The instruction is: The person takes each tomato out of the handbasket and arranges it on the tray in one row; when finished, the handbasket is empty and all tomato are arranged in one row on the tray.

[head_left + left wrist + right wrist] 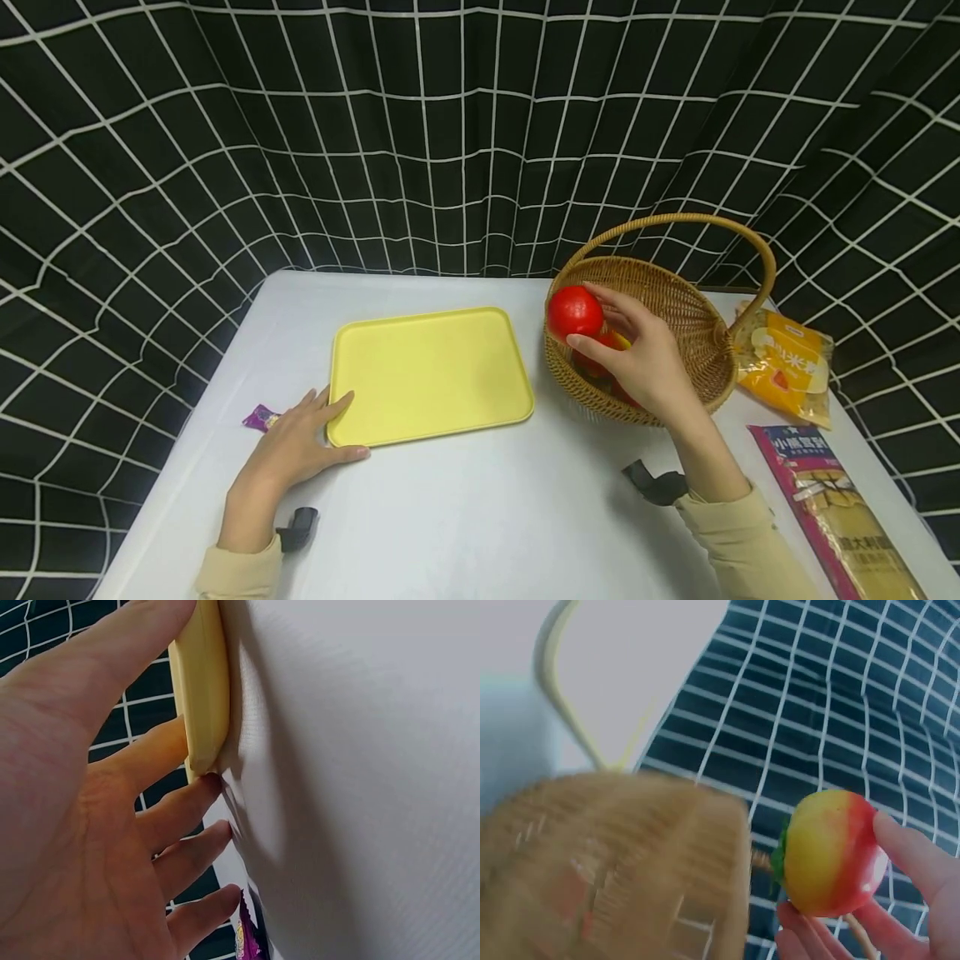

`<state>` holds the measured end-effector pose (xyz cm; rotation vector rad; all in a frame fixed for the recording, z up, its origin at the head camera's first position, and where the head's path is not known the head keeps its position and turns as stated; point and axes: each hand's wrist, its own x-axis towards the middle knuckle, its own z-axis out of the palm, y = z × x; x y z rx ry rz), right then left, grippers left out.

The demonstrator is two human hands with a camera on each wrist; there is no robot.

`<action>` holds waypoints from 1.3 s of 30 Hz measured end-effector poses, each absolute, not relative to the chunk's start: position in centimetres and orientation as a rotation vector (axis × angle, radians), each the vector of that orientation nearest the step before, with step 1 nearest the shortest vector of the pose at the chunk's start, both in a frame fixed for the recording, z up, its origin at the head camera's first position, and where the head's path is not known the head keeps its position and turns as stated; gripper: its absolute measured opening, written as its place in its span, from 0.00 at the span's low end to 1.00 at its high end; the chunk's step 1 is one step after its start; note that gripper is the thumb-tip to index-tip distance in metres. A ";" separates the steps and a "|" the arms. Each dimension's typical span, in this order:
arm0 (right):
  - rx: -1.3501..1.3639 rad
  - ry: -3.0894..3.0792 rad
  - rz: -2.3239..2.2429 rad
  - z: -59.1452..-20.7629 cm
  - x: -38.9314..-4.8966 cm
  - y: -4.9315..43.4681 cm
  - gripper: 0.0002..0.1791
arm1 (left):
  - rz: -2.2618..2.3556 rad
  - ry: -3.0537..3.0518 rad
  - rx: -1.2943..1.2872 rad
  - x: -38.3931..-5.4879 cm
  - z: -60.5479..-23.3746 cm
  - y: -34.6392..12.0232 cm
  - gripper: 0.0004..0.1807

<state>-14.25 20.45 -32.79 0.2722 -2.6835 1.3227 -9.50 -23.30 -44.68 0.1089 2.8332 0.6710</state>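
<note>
In the head view my right hand (645, 358) holds a round fruit (575, 311) over the left side of a wicker basket (686, 304). The right wrist view shows this fruit (829, 853) as part yellow, part red, with green leaves at one end, thumb and fingers curled around it. More red fruit (588, 362) and a bit of yellow lie in the basket, partly hidden by the hand. My left hand (303, 437) rests with spread fingers at the near left corner of a yellow tray (431, 379). Thumb and index finger touch its rim (206, 690).
A small purple wrapped snack (260, 417) lies left of my left hand. Right of the basket are an orange snack bag (783, 362) and a long pink-edged package (836, 508). The basket's tall handle (675, 218) arches above it. A black gridded curtain (450, 125) hangs behind the white table (450, 517).
</note>
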 end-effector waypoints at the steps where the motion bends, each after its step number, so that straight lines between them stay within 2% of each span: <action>1: 0.279 -2.668 1.349 -32.9 -14.3 19.9 0.38 | 0.673 2.834 0.109 -9.5 -44.7 -23.3 0.58; 13: 0.315 -2.587 1.586 -35.0 -16.1 12.9 0.39 | 0.666 2.829 0.085 -9.8 -44.0 -23.0 0.57; 25: 0.419 -2.567 1.729 -39.2 -18.4 5.3 0.37 | 0.661 2.815 0.074 -10.1 -43.7 -22.9 0.56; 39: 0.343 -2.746 1.902 -43.2 -19.4 -1.0 0.35 | 0.642 2.826 0.126 -10.3 -43.9 -22.9 0.54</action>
